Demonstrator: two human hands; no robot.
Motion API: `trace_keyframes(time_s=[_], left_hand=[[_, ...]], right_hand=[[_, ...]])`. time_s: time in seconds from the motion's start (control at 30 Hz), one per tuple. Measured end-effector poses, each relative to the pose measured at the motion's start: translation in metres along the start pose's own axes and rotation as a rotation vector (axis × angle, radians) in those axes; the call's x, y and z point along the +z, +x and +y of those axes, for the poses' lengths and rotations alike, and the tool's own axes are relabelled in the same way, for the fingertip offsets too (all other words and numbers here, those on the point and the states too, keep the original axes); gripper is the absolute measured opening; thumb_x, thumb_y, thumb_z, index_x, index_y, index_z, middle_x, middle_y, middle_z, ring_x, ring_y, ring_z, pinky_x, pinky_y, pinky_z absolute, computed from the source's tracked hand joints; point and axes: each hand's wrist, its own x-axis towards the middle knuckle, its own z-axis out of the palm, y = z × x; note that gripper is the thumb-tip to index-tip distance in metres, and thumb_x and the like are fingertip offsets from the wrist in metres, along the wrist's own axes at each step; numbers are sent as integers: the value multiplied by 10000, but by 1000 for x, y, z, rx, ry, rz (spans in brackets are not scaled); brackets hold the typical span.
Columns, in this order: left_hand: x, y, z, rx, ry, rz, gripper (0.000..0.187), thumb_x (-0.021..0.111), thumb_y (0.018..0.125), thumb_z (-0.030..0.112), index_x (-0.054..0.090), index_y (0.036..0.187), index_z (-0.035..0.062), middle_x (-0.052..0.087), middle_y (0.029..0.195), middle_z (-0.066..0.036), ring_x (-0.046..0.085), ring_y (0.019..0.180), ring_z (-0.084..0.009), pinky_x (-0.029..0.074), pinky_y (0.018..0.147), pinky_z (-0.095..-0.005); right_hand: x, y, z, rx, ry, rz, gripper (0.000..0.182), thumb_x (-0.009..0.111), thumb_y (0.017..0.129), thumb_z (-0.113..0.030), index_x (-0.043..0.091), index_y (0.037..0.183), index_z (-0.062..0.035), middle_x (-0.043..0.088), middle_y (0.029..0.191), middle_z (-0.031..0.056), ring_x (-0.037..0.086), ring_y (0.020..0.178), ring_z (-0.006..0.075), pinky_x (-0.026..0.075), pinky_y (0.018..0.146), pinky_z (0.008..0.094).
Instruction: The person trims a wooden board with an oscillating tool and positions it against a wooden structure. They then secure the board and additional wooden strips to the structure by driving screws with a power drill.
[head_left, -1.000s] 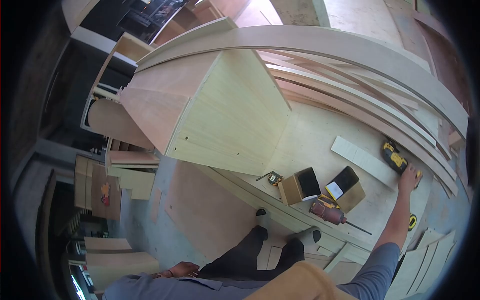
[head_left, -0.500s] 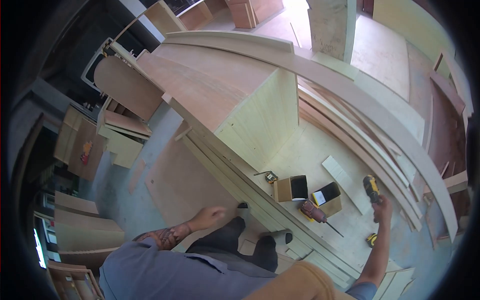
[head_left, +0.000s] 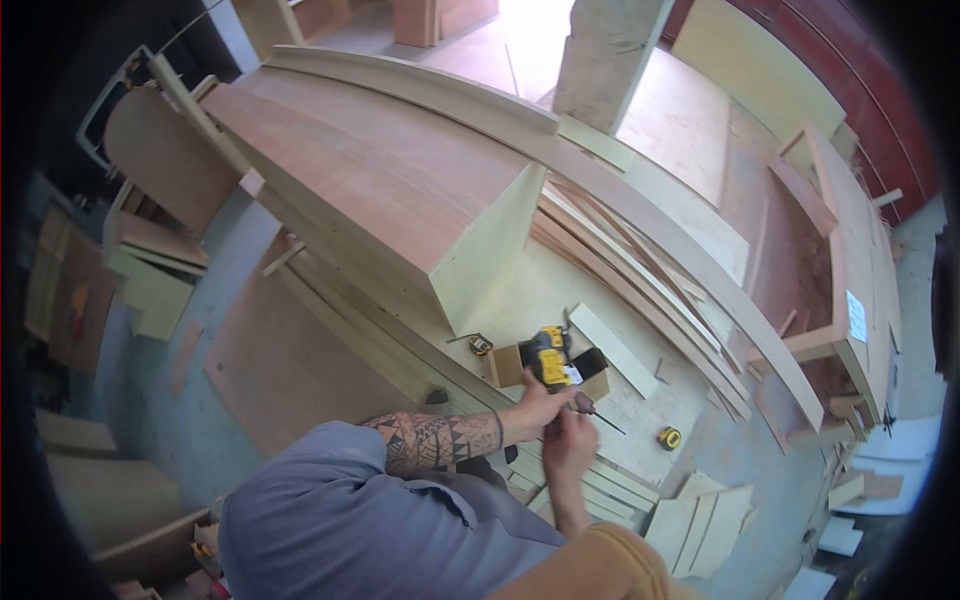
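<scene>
Plywood floor (head_left: pixel 640 400) carries boxes (head_left: pixel 515 365) and a tape measure (head_left: pixel 669 438). Left hand (head_left: pixel 535 405) grips the drill (head_left: pixel 548 358) upright; right hand (head_left: pixel 570 440), just below, pinches its bit (head_left: pixel 598 418), which points right.

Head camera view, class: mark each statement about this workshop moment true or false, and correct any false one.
1. The left hand grips a yellow and black drill. True.
2. The right hand rests flat on the floor. False: it is raised at the drill beside the left hand.
3. A tape measure lies on the plywood sheet. True.
4. The tape measure is in the left hand. False: it lies apart, untouched.
</scene>
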Motion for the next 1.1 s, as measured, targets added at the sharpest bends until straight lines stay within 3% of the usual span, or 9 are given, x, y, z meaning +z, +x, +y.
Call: trace_keyframes(time_s=[0.1,0.23,0.43,0.53,0.7,0.73,0.8,1.0,1.1], left_hand=[[-39,-7,-7,-8,-39,104,877,706,986,100,57,1576,119,539,1315,-193,660,1125,-267,632,841,-425],[-120,-2,-3,77,137,33,856,690,977,111,145,1637,111,571,1285,-173,657,1140,-247,618,818,-383],[-264,-14,19,325,444,-161,907,778,950,211,232,1655,46,634,1219,-146,691,959,-164,598,717,-327],[-282,-97,89,196,550,-224,1122,890,884,243,143,1692,25,609,1271,-151,698,868,-152,607,702,-309],[-318,-142,100,327,540,-192,1319,982,770,167,67,1712,44,529,1436,-168,700,1044,-220,640,812,-333],[-322,-150,102,401,596,-135,1338,995,746,197,82,1712,44,522,1474,-174,658,1173,-252,618,911,-364],[-331,-158,105,460,648,-79,1389,1024,673,285,134,1710,40,484,1584,-190,471,1487,-317,467,1194,-438],[-324,-196,152,498,680,-150,1367,1005,669,322,162,1705,28,493,1579,-195,485,1485,-325,411,1236,-436],[-301,-206,181,578,751,-185,1333,980,689,287,161,1711,39,496,1577,-190,489,1482,-318,415,1225,-433]], right_hand=[[20,-12,-40,86,33,-147,246,801,863,-146,742,1093,-80,686,898,173,690,878,401,517,770,521],[-15,42,-42,11,414,-712,397,845,862,-191,721,1211,-49,726,1041,232,721,1008,422,558,895,499],[-25,289,-17,-324,-453,249,931,944,784,-256,486,1579,-100,450,1582,312,477,1413,515,372,1209,601],[6,365,9,-278,-604,236,897,852,870,-201,406,1646,-167,464,1581,258,484,1424,465,301,1241,680],[-8,405,23,-248,-437,-129,526,611,1025,-71,591,1545,-151,701,1346,191,684,1190,435,527,1078,509],[-20,399,25,-372,-290,-107,443,659,1006,-85,673,1449,-96,758,1142,235,730,1011,460,587,944,465],[-60,382,18,-293,-238,-259,428,677,1001,-93,696,1427,-122,769,1157,230,743,1029,433,589,945,463],[-171,308,5,-104,60,-554,511,805,859,-95,716,1343,42,819,1045,183,747,912,184,593,856,382],[-202,265,-14,21,41,-656,544,796,817,-85,722,1343,34,812,1009,170,737,865,164,588,799,353]])
